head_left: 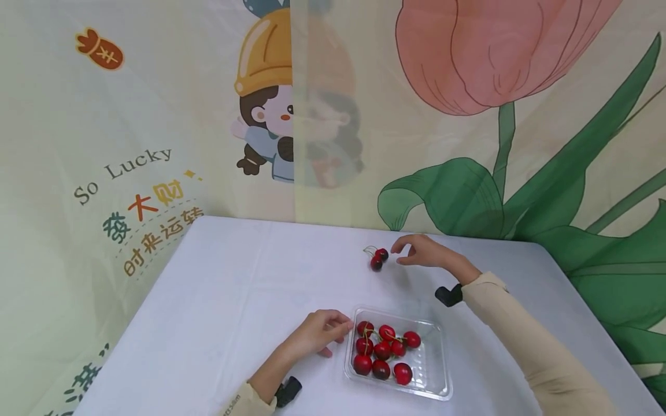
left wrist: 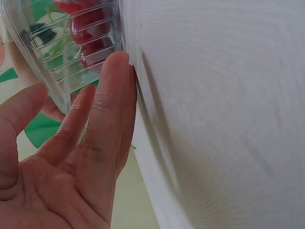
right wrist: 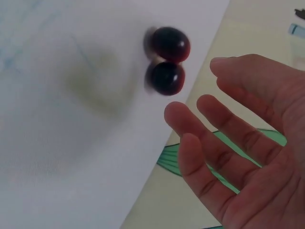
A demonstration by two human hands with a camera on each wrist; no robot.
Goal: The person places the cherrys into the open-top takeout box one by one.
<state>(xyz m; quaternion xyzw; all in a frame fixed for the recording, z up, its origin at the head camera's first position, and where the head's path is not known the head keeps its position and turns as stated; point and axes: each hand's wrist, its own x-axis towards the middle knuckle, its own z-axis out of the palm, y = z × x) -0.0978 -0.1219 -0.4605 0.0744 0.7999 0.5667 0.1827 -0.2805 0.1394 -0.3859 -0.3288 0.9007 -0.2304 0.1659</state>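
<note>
Two dark red cherries (head_left: 378,260) with thin stems lie side by side on the white table, toward its back edge. Just to their right my right hand (head_left: 424,251) hovers with fingers spread and loosely bent, holding nothing. In the right wrist view the same cherries (right wrist: 169,59) sit beyond the fingertips (right wrist: 176,112). Several red cherries fill much of a clear plastic tray (head_left: 434,387) nearer to me, some with green stems. My left hand (head_left: 319,332) is at the tray's left side, fingertips right at its rim, palm empty. The left wrist view shows its fingers (left wrist: 107,105) extended beside the tray wall.
A white cloth covers the table (head_left: 234,306). Behind it hangs a printed backdrop (head_left: 333,202) with a cartoon figure and a large pink tulip. Each wrist carries a black device (head_left: 448,295) near the sleeve cuff.
</note>
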